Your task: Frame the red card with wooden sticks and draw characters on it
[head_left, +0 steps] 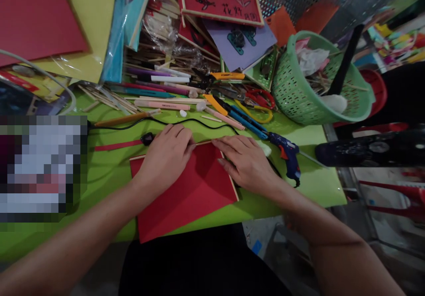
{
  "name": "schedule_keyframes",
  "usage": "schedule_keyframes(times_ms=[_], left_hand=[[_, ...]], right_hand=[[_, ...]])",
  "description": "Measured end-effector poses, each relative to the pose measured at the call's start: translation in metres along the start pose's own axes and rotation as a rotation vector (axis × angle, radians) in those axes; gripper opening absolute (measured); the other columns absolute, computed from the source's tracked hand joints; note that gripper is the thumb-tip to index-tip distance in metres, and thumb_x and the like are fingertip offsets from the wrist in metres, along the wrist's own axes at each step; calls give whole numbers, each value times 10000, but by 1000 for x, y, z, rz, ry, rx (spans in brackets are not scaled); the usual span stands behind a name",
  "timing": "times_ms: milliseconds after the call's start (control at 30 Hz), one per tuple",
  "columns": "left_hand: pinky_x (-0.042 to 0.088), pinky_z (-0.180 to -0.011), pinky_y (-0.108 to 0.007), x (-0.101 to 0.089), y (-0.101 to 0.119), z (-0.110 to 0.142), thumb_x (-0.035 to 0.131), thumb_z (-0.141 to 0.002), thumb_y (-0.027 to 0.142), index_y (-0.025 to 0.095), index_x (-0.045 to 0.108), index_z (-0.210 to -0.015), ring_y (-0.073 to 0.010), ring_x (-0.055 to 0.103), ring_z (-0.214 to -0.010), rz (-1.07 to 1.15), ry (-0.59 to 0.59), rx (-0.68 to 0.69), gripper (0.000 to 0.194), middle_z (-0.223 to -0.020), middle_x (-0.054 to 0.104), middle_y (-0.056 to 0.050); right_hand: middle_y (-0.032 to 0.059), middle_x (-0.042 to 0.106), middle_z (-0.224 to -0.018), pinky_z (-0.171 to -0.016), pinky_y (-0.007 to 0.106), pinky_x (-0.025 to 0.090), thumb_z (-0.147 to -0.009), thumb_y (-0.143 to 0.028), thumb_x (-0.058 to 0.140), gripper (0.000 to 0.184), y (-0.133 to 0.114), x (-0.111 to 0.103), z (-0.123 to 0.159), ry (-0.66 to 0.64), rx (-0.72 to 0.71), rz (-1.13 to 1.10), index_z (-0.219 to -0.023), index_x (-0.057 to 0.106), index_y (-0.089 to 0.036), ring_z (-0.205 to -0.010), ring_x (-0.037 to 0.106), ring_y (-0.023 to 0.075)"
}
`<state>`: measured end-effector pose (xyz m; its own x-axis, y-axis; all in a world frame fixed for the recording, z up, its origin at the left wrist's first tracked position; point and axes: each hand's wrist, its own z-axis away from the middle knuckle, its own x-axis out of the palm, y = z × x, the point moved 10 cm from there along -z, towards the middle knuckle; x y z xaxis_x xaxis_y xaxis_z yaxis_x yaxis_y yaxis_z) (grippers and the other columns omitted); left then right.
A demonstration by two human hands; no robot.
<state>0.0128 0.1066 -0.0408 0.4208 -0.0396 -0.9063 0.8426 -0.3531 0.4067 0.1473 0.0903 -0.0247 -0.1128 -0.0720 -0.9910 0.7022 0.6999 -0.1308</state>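
Observation:
A red card (186, 194) lies on the green tabletop in front of me. Thin wooden sticks run along its far edge and its right edge (234, 185). My left hand (171, 154) bends over the far edge, its fingers closed on the far wooden stick (204, 143). At the far right corner, my right hand (247, 161) holds the same stick with its fingertips, its thumb resting on the card. The far stick shows only between the hands. Just beyond my left hand lie a dark stone (146, 138) and a red paper strip (117, 146).
A blue glue gun (288, 154) lies to the right, near a green basket (292, 97) of scraps. Pliers (252, 121), yellow-handled scissors (262, 112), pens and sticks crowd the back. A black cable (199, 122) crosses behind my hands. A pixelated area covers the left.

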Motion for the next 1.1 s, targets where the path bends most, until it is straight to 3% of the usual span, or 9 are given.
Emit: schedule_keyframes(times_ms=[267, 600, 767, 1100], left_hand=[[496, -905, -459, -1, 2, 1, 476, -998, 179, 200, 524, -875, -286, 599, -966, -16, -8, 14, 134, -955, 640, -92], [472, -819, -397, -31, -12, 12, 514, -962, 169, 213, 571, -904, -258, 625, -917, 48, 63, -23, 92, -931, 672, -57], [464, -814, -413, -25, -10, 12, 542, -962, 197, 216, 590, -898, -276, 628, -942, 2, 28, -13, 82, -933, 685, -59], [477, -831, -430, -22, -13, 12, 460, -988, 207, 222, 585, -887, -273, 626, -941, -42, 7, -30, 162, -941, 689, -71]], right_hand=[[157, 671, -1342, -973, 482, 481, -1056, -324, 452, 438, 0, 2, 1, -3, 7, 18, -1439, 569, -149, -1204, 597, 320], [143, 640, -1374, -1028, 482, 441, -1063, -398, 440, 483, -7, -2, 2, 45, -16, -47, -1489, 528, -188, -1251, 560, 311], [139, 639, -1390, -1052, 463, 416, -1063, -376, 453, 453, -19, 3, -2, 42, -68, -28, -1454, 565, -175, -1271, 542, 296], [147, 621, -1427, -1068, 488, 399, -1059, -398, 460, 484, -16, 13, -4, -24, -56, -29, -1476, 544, -166, -1282, 528, 312]])
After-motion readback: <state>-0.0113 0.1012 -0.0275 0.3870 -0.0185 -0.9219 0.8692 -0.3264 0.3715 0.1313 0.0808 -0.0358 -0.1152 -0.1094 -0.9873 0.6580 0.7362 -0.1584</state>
